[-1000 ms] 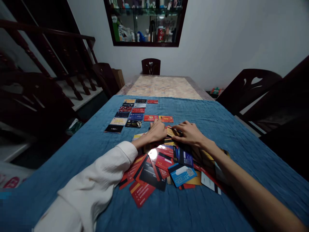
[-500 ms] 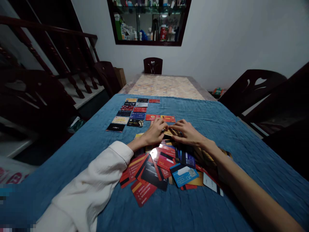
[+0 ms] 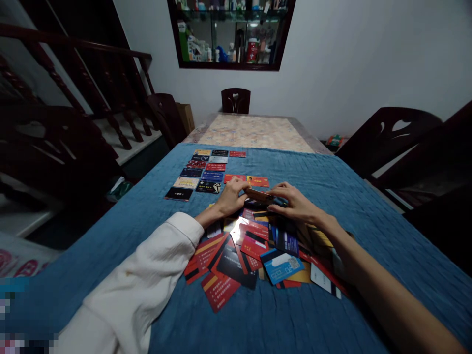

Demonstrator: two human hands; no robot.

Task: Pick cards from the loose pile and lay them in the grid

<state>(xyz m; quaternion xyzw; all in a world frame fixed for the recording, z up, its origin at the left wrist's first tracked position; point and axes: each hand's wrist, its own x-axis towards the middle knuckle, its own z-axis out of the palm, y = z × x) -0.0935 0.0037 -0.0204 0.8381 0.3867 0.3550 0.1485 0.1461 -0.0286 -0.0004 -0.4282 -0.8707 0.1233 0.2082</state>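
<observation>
A gold-coloured card (image 3: 259, 196) is held up at a tilt over the far side of a loose card pile (image 3: 254, 246). My left hand (image 3: 231, 197) pinches its left end between thumb and fingers. Closed at the card's right end is my right hand (image 3: 293, 204), fingers and thumb on its edge. The pile beneath overlaps in red, black, gold and blue, including a light blue card (image 3: 281, 266) and a white card (image 3: 325, 280). Just beyond my hands lie a red card (image 3: 235, 180) and an orange card (image 3: 257, 181), side by side.
Cards are laid in rows at the left, with a black card (image 3: 178, 193) nearest. A blue cloth (image 3: 295, 314) covers the near part of the table. Dark wooden chairs, such as the right chair (image 3: 387, 132), stand around it; a stair railing (image 3: 92, 44) is at the left.
The gold card has been raised and tipped from the pile, so it shows more edge-on. My left hand has shifted slightly left, my right hand slightly right.
</observation>
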